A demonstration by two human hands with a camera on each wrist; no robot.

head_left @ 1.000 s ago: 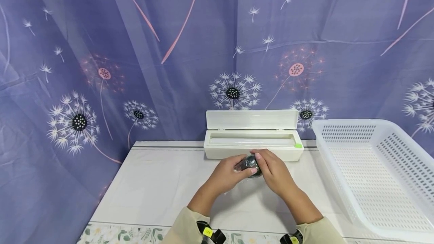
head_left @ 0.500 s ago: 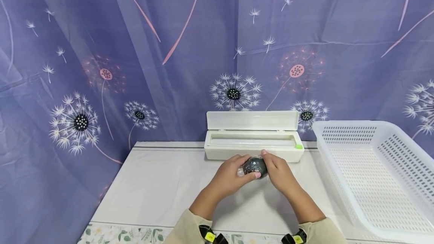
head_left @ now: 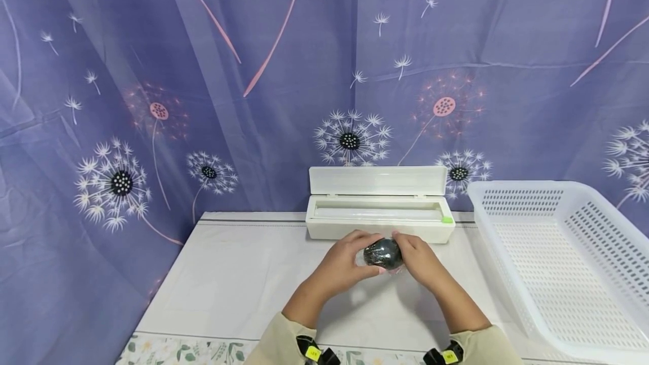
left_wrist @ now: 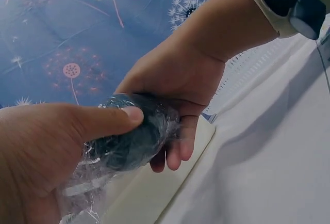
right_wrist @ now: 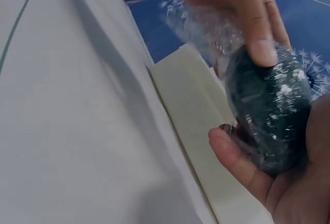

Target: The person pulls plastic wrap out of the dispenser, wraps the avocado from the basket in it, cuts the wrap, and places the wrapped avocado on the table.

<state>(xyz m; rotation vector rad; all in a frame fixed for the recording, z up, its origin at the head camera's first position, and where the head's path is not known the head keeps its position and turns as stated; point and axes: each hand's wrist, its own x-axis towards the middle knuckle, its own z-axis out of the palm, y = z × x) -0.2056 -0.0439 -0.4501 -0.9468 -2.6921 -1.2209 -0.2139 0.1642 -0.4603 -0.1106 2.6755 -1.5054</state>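
Note:
Between both hands is a dark green, egg-shaped thing (head_left: 382, 253) wrapped in shiny cling film; its exact kind is not clear under the film. My left hand (head_left: 338, 262) grips it from the left, and in the left wrist view the thumb presses on its wrapped surface (left_wrist: 131, 139). Loose crinkled film (left_wrist: 85, 195) bunches out on the left hand's side. My right hand (head_left: 422, 262) holds the other end, its palm and fingers curled around the thing (right_wrist: 273, 105) in the right wrist view. Both hands are just in front of a white cling film box (head_left: 380, 231).
The box's lid (head_left: 377, 180) stands up, and a roll of film (head_left: 375, 213) lies inside. A green slider (head_left: 447, 219) sits at its right end. To the right stands a white perforated basket (head_left: 542, 275). Behind the white-covered table (head_left: 228, 275) hangs a purple dandelion curtain (head_left: 263, 128).
The wrapped thing has turned and more of its dark surface shows. My right fingers have slid from over its top to its right side, while my left hand keeps its grip.

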